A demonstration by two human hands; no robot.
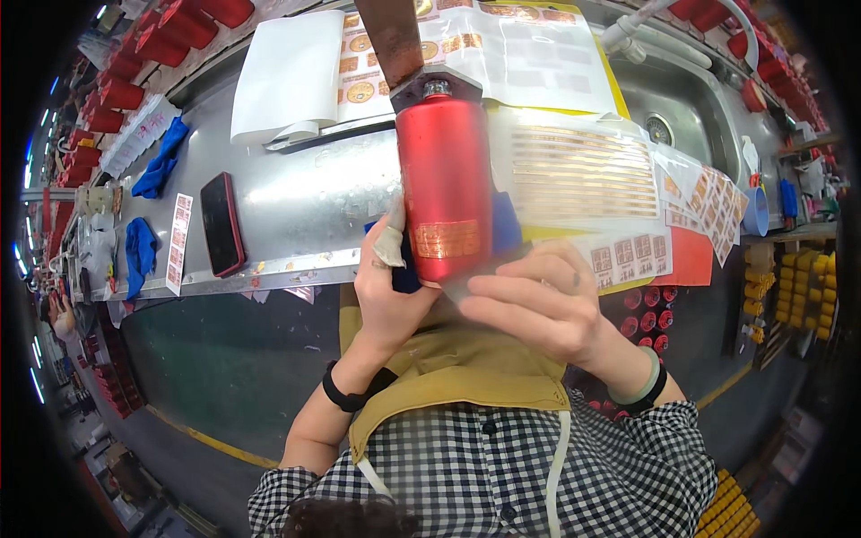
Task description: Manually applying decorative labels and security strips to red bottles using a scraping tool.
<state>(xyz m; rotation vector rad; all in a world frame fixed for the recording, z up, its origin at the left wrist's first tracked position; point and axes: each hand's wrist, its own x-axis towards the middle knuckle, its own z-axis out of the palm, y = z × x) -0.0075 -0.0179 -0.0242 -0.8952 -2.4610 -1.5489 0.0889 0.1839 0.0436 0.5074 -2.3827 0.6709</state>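
Observation:
A red metallic bottle (445,170) lies with its neck pointing away from me, against a brown metal bracket (395,40). A gold printed patch (447,239) shows near its lower end. My left hand (384,291) is closed round the bottle's lower left side, with a whitish cover on one finger. At the bottle's near right edge, my right hand (538,300) pinches a greyish translucent piece of film (465,285), slightly blurred. Blue cloth (506,224) shows beneath and beside the bottle.
Sticker sheets with gold designs (583,170) cover the steel counter (305,193) to the right and behind. A phone (221,224), a sticker strip (180,244) and blue cloths (141,255) lie left. A sink (673,108) is at far right; red bottles (650,314) stand below the counter.

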